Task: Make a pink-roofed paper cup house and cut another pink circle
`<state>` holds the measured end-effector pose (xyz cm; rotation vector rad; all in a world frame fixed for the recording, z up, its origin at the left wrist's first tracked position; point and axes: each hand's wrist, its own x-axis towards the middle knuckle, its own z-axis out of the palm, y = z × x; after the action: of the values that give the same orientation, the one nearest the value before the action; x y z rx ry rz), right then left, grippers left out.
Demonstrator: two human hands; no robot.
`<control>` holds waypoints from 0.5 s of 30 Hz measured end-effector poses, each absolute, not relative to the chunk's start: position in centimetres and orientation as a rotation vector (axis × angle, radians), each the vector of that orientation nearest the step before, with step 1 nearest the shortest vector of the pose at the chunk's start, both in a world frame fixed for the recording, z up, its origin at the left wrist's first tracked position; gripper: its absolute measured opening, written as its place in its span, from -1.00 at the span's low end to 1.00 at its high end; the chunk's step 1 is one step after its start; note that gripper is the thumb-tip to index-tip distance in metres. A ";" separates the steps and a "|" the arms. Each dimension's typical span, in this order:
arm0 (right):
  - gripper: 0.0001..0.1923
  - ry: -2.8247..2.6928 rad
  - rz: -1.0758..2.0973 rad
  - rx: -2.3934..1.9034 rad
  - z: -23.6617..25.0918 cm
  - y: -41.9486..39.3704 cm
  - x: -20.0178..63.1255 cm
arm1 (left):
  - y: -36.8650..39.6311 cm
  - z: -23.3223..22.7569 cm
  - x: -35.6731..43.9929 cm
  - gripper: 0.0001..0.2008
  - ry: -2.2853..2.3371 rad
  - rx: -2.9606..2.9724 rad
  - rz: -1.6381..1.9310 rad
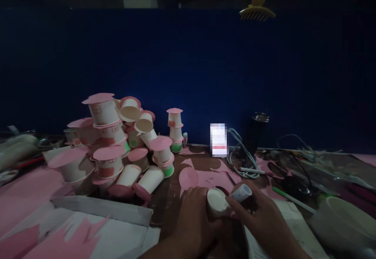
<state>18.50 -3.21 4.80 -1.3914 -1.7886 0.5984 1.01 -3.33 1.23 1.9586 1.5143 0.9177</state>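
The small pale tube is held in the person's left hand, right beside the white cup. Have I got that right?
Not quite: the head view shows the small pale tube in the right hand, not the left hand. It is indeed right beside the white cup.

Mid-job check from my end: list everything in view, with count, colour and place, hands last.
Paper cups: over a dozen, overlapping, white with pink tops, left and centre
Held cup: one, white, between the hands
Tube: one, white and blue, in the right hand
Pink paper: many pieces, pink, across the table
Box: one, white, lower left
Lit screen: one, white, blurred, centre back
Cable: coiled, pale, right of the screen
Bottle: one, dark, back right
Green stick: one, green, right
Tub: one, pale, lower right
Claw clip: one, yellow, upper right
Panel: one, blue, behind
Table: one, brown, beneath
Right-side clutter: uncountable, mixed
Left hand: one, on the held cup
Right hand: one, gripping the tube
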 end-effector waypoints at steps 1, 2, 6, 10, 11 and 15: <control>-0.75 -1.787 0.587 -1.391 4.8 -3.2 18.4 | -3.4 1.3 1.0 -0.64 1.514 1.962 0.913; -0.75 -1.784 0.576 -1.394 4.9 -3.2 18.4 | -3.4 1.4 1.0 -0.63 1.511 1.965 0.911; -0.76 -1.754 0.566 -1.395 5.1 -3.4 18.4 | -3.4 1.3 1.0 -0.62 1.493 1.972 0.943; -0.75 -1.739 0.556 -1.395 5.2 -3.5 18.6 | -3.3 0.8 1.1 -0.61 1.459 2.006 1.002; -0.74 -1.745 0.548 -1.405 5.1 -3.5 18.6 | -3.3 0.7 1.1 -0.61 1.454 2.013 1.011; -0.70 -1.767 0.588 -1.431 4.8 -3.4 18.7 | -3.4 0.7 1.3 -0.62 1.461 2.024 1.018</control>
<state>18.66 -3.36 4.83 -1.4311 -1.7670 0.5883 1.32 -3.39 0.71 2.0237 1.4613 1.0183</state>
